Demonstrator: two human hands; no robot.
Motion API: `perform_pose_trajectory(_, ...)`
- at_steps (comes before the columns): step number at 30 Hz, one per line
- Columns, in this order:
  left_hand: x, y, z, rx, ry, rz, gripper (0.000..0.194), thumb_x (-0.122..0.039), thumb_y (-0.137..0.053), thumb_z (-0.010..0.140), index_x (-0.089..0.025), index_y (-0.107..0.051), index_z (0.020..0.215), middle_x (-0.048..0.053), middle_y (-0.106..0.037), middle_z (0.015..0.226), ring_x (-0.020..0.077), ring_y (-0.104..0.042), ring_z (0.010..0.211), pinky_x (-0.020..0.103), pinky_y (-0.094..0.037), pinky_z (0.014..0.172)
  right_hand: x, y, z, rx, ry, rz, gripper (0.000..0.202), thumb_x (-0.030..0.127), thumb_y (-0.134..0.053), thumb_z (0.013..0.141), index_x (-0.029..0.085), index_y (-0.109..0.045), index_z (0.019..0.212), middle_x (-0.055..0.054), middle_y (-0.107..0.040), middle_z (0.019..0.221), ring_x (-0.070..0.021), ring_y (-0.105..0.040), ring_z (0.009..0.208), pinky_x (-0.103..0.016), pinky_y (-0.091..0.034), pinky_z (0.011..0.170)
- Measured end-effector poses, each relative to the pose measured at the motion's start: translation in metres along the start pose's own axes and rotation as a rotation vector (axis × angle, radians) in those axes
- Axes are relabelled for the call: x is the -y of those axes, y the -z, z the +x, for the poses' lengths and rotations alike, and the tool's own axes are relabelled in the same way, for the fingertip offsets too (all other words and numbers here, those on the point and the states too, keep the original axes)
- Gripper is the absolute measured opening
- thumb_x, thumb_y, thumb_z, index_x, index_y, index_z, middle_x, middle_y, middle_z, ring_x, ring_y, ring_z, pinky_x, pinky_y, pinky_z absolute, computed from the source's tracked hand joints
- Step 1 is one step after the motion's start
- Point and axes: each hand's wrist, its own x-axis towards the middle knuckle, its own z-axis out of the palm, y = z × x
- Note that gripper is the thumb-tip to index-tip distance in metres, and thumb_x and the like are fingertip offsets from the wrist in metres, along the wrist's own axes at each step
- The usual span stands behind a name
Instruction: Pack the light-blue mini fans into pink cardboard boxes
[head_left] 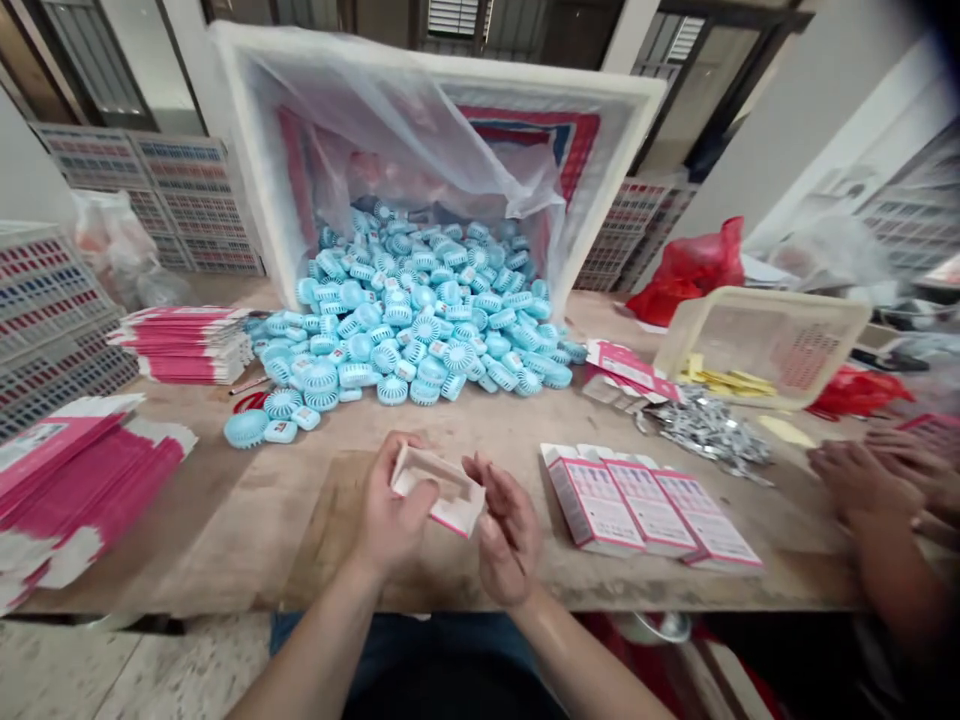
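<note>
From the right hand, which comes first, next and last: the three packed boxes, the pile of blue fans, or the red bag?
From the right hand:
1. Three packed boxes, lying just to its right.
2. Pile of blue fans, farther up the table.
3. Red bag, far back right.

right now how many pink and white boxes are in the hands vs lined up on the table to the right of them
open box held in left hand, right hand touching it: 1
closed boxes in the row on the table: 3
total: 4

text: none legible — pink boxes [651,510] printed | print blurred — too small to read
</note>
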Motion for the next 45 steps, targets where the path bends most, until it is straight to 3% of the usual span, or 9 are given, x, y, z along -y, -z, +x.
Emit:
perform_pose_trajectory(4, 0.008, -0.007, -0.008, 0.187, -0.041, -0.125, 0.034, -0.044, -0.051, 0.091, -0.022, -0.06, 0.115, 0.007, -0.061, 0.109, 0.0232, -0.059, 0.101, 0.033, -0.05, 0.086, 0.007, 0.004, 0.004, -0.057, 0.057, -0.01, 0.044, 0.03, -0.044, 0.097, 0.029, -0.046, 0.142, -0.006, -0.057, 0.14, -0.0247, -0.059, 0.124, -0.048, -0.054, 0.101)
perform_pose_trajectory(8, 0.015, -0.012, -0.013, 0.178, -0.15, -0.05, 0.035, -0.03, -0.044, 0.098, -0.033, -0.059, 0.13, 0.005, -0.057, 0.126, 0.0234, -0.05, 0.122, 0.038, -0.039, 0.106, 0.01, 0.008, 0.017, -0.052, 0.065, 0.018, 0.042, 0.026, -0.048, 0.095, 0.028, -0.051, 0.137, -0.006, -0.064, 0.128, -0.023, -0.064, 0.114, -0.044, -0.057, 0.096)
perform_pose_trajectory(13, 0.022, -0.014, -0.01, 0.188, -0.293, 0.057, 0.027, -0.034, -0.06, 0.09, -0.03, -0.068, 0.114, 0.006, -0.055, 0.114, 0.024, -0.053, 0.111, 0.036, -0.047, 0.093, -0.003, 0.004, 0.02, -0.049, 0.039, -0.072, 0.027, 0.031, -0.05, 0.095, 0.029, -0.06, 0.12, -0.004, -0.067, 0.101, -0.0206, -0.066, 0.097, -0.039, -0.058, 0.087)
perform_pose_trajectory(17, 0.016, -0.02, 0.0, 0.021, -0.092, 0.203, 0.042, -0.029, -0.081, 0.065, -0.023, -0.063, 0.103, 0.005, -0.058, 0.101, 0.0222, -0.059, 0.091, 0.034, -0.049, 0.08, -0.014, -0.005, 0.016, -0.069, -0.023, -0.135, 0.026, 0.027, -0.05, 0.095, 0.027, -0.059, 0.12, -0.006, -0.065, 0.104, -0.0204, -0.066, 0.092, -0.036, -0.059, 0.077)
perform_pose_trajectory(21, 0.011, -0.021, 0.013, 0.071, -0.11, 0.299, 0.029, -0.012, -0.069, 0.069, -0.024, -0.066, 0.096, 0.003, -0.057, 0.094, 0.0196, -0.058, 0.085, 0.032, -0.048, 0.077, -0.016, -0.007, 0.019, -0.111, -0.013, -0.19, 0.032, 0.021, -0.049, 0.094, 0.028, -0.056, 0.125, -0.005, -0.064, 0.11, -0.0201, -0.065, 0.099, -0.038, -0.058, 0.084)
perform_pose_trajectory(26, 0.035, -0.009, 0.035, 0.288, -0.151, -0.135, 0.01, -0.027, -0.062, 0.075, -0.021, -0.07, 0.077, 0.006, -0.053, 0.094, 0.0227, -0.056, 0.092, 0.038, -0.048, 0.083, -0.012, -0.002, 0.034, -0.001, 0.105, -0.258, 0.036, 0.02, -0.053, 0.09, 0.027, -0.057, 0.126, -0.005, -0.068, 0.103, -0.0243, -0.065, 0.1, -0.047, -0.055, 0.088)
perform_pose_trajectory(37, 0.041, -0.008, 0.055, 0.191, -0.07, 0.013, 0.014, -0.013, -0.065, 0.071, -0.019, -0.064, 0.083, 0.003, -0.057, 0.086, 0.0165, -0.056, 0.08, 0.027, -0.046, 0.072, -0.036, -0.002, 0.036, 0.004, 0.094, -0.445, 0.052, 0.015, -0.052, 0.091, 0.029, -0.046, 0.141, -0.005, -0.064, 0.125, -0.0248, -0.057, 0.118, -0.05, -0.053, 0.096)
perform_pose_trajectory(42, 0.058, -0.005, 0.045, -0.23, 0.524, -0.416, 0.038, -0.052, -0.055, 0.081, -0.018, -0.067, 0.093, 0.006, -0.068, 0.091, 0.0231, -0.064, 0.086, 0.034, -0.051, 0.076, -0.042, -0.007, 0.034, 0.124, 0.16, -0.46, 0.062, 0.016, -0.051, 0.091, 0.025, -0.033, 0.15, -0.006, -0.056, 0.138, -0.0231, -0.052, 0.125, -0.047, -0.047, 0.104)
perform_pose_trajectory(45, 0.064, 0.003, 0.033, -0.149, 0.904, -0.532, 0.042, -0.054, -0.058, 0.076, -0.017, -0.067, 0.093, 0.01, -0.072, 0.092, 0.0283, -0.068, 0.091, 0.039, -0.055, 0.079, -0.05, 0.0, 0.021, 0.153, 0.171, -0.448, 0.067, 0.014, -0.05, 0.089, 0.024, -0.028, 0.152, -0.005, -0.05, 0.145, -0.0212, -0.05, 0.129, -0.045, -0.044, 0.109)
